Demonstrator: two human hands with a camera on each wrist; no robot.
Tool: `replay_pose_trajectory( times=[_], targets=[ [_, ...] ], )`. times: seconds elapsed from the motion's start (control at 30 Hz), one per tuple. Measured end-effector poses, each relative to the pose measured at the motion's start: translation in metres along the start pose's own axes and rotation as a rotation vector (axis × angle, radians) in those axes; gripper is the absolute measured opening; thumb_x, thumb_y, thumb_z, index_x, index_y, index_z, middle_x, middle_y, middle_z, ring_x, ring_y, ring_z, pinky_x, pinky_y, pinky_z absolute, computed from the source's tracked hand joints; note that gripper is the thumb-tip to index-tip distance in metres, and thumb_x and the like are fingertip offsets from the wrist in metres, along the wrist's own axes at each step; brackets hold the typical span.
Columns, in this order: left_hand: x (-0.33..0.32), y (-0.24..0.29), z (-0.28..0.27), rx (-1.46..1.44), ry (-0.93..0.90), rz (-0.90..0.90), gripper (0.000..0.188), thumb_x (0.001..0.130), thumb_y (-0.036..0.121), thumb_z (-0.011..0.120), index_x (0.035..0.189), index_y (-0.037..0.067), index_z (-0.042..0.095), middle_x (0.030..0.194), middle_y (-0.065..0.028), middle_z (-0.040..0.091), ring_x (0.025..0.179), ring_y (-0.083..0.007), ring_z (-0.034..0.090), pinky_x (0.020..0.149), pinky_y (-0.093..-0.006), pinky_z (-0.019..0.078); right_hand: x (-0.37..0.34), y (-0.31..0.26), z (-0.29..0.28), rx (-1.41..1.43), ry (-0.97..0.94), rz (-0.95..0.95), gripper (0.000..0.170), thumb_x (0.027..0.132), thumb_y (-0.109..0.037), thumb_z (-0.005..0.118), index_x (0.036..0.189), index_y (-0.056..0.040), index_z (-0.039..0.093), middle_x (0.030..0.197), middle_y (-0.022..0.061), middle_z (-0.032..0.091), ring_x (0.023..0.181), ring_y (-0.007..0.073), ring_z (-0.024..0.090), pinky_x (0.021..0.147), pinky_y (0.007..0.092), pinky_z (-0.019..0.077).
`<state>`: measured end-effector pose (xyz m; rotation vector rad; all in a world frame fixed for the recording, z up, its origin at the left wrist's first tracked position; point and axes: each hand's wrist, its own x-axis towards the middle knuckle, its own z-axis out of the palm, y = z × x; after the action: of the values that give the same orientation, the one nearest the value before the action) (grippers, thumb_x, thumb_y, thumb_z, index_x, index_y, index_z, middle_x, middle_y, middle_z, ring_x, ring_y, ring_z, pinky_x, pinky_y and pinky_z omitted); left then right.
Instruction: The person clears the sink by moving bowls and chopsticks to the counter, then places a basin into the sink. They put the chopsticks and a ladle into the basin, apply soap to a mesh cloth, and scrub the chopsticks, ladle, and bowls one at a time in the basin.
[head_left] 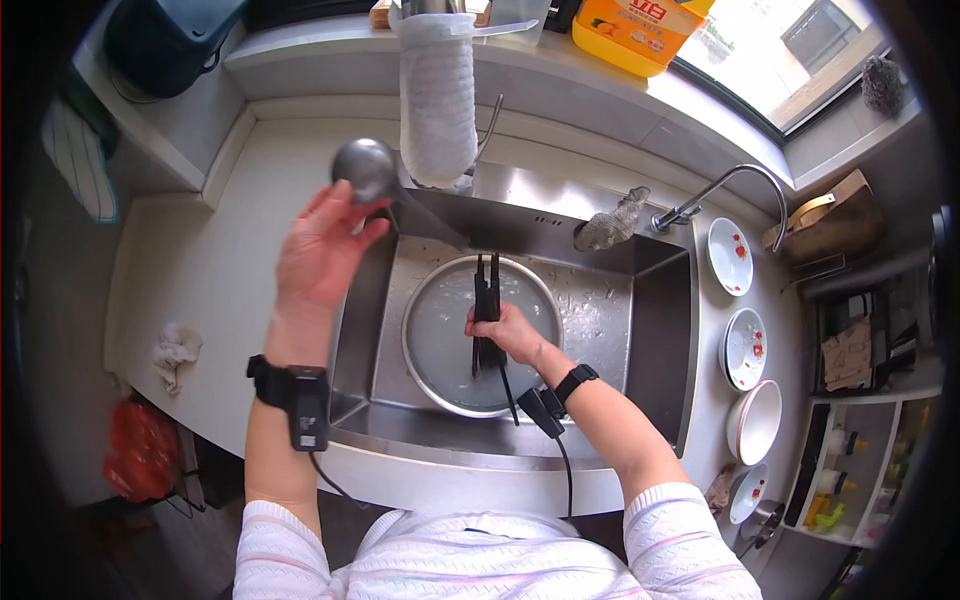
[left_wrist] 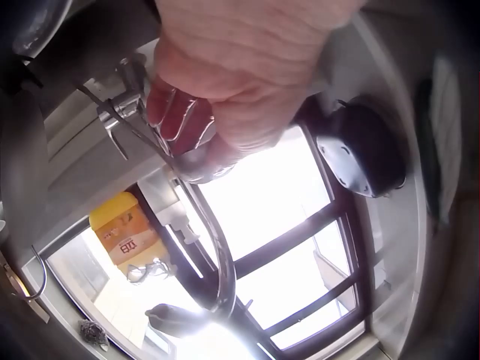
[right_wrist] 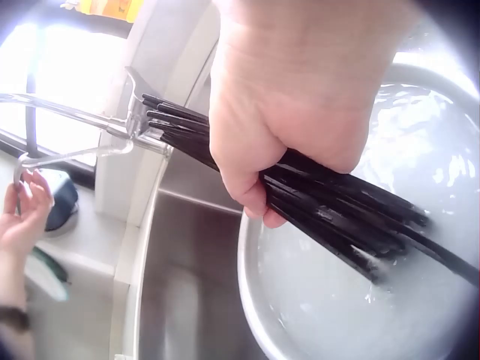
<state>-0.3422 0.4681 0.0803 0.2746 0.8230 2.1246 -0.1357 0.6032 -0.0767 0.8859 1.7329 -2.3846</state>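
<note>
Up at the sink's left back corner, my left hand (head_left: 318,250) holds a metal ladle (head_left: 364,168) by its bowl, fingers and thumb around it. The handle slants down toward the sink, blurred. In the left wrist view the curled fingers (left_wrist: 178,116) lie against the shiny ladle bowl (left_wrist: 196,163). My right hand (head_left: 513,333) grips a bundle of black chopsticks (right_wrist: 330,214) around the middle. The bundle lies over a round metal basin (head_left: 409,350) of cloudy water; its lower tips reach down to the water in the right wrist view.
The basin stands in a steel sink (head_left: 600,330). A cloth-wrapped faucet (head_left: 438,100) hangs at the back, a slim curved tap (head_left: 745,172) at the right. Several dishes, such as a plate (head_left: 730,257) and a bowl (head_left: 755,422), line the right counter. A crumpled cloth (head_left: 176,352) lies left.
</note>
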Motion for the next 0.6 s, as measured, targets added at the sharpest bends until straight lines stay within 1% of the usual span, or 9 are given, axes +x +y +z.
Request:
replay_pose_trajectory(
  times=[0.03,0.13,0.2,0.27,0.3,0.37,0.47,0.53,0.6],
  targets=[
    [-0.004,0.016,0.003,-0.01,-0.018,0.075,0.009,0.083,0.009,0.056,0.09,0.008,0.062,0.09,-0.0097,0.063,0.087,-0.0257,0.06,0.07,-0.0365,0.0484,0.003,-0.002,0.0,-0.008,0.029,-0.021,0.013,0.071,0.0,0.062,0.083,-0.0035,0.058,0.077,0.0018,0.059,0.076,0.0111,0.056,0.073,0.0243,0.0428],
    [-0.018,0.045,-0.004,0.073,-0.026,0.177,0.009,0.083,0.009,0.056,0.09,0.009,0.062,0.092,-0.0103,0.063,0.087,-0.0264,0.061,0.069,-0.0358,0.0488,0.011,-0.014,0.006,-0.01,0.072,-0.088,0.011,0.071,-0.002,0.062,0.081,-0.003,0.059,0.076,0.0012,0.059,0.074,0.0102,0.054,0.072,0.0245,0.0421],
    [-0.028,0.049,-0.01,0.116,0.005,0.182,0.009,0.083,0.01,0.056,0.09,0.008,0.062,0.091,-0.0101,0.063,0.086,-0.0263,0.061,0.068,-0.0354,0.0489,0.012,-0.021,0.013,-0.01,0.084,-0.132,0.01,0.072,-0.004,0.063,0.081,-0.0027,0.06,0.077,0.0014,0.06,0.075,0.0102,0.054,0.072,0.0248,0.0422],
    [-0.038,0.046,-0.016,0.156,0.038,0.19,0.009,0.083,0.01,0.057,0.09,0.008,0.062,0.091,-0.0098,0.063,0.085,-0.0263,0.061,0.067,-0.035,0.049,0.013,-0.026,0.02,-0.116,0.166,-0.195,0.012,0.075,-0.008,0.064,0.085,-0.0031,0.061,0.078,0.0014,0.06,0.075,0.0094,0.054,0.071,0.0244,0.0422],
    [-0.042,0.041,-0.02,0.196,0.046,0.157,0.009,0.083,0.01,0.058,0.09,0.008,0.062,0.09,-0.0096,0.063,0.084,-0.0257,0.061,0.066,-0.034,0.0491,0.014,-0.024,0.022,-0.118,0.164,-0.196,0.012,0.075,-0.008,0.064,0.085,-0.0031,0.061,0.078,0.0014,0.06,0.075,0.0094,0.054,0.071,0.0244,0.0422],
    [-0.048,0.035,-0.025,0.236,0.054,0.127,0.009,0.082,0.011,0.058,0.09,0.008,0.063,0.089,-0.0094,0.064,0.083,-0.025,0.061,0.066,-0.033,0.0492,0.016,-0.018,0.026,-0.288,0.189,-0.191,0.014,0.077,-0.011,0.064,0.088,-0.0044,0.061,0.078,0.0008,0.06,0.075,0.0081,0.052,0.071,0.0235,0.042],
    [-0.056,0.028,-0.027,0.292,0.102,0.066,0.009,0.081,0.011,0.06,0.09,0.008,0.062,0.087,-0.0094,0.064,0.08,-0.0229,0.062,0.062,-0.0286,0.0494,0.02,-0.016,0.029,-0.233,0.175,-0.16,0.018,0.076,-0.013,0.065,0.091,-0.0052,0.061,0.078,0.0012,0.06,0.073,0.0085,0.051,0.069,0.0243,0.0421],
    [-0.058,0.023,-0.03,0.295,0.102,0.042,0.009,0.082,0.011,0.059,0.09,0.007,0.062,0.087,-0.0096,0.064,0.079,-0.0227,0.062,0.062,-0.0287,0.0495,0.024,-0.011,0.026,-0.216,0.163,-0.154,0.021,0.074,-0.014,0.067,0.093,-0.0055,0.061,0.078,0.0016,0.06,0.073,0.009,0.051,0.069,0.0249,0.0421],
    [-0.059,0.019,-0.031,0.297,0.097,0.024,0.009,0.082,0.011,0.059,0.09,0.007,0.062,0.087,-0.0098,0.064,0.079,-0.0225,0.062,0.062,-0.0287,0.0496,0.031,0.001,0.017,-0.319,0.136,-0.038,0.031,0.07,-0.018,0.069,0.096,-0.0043,0.06,0.078,0.0041,0.06,0.071,0.0119,0.053,0.068,0.0263,0.0425]
  ],
)
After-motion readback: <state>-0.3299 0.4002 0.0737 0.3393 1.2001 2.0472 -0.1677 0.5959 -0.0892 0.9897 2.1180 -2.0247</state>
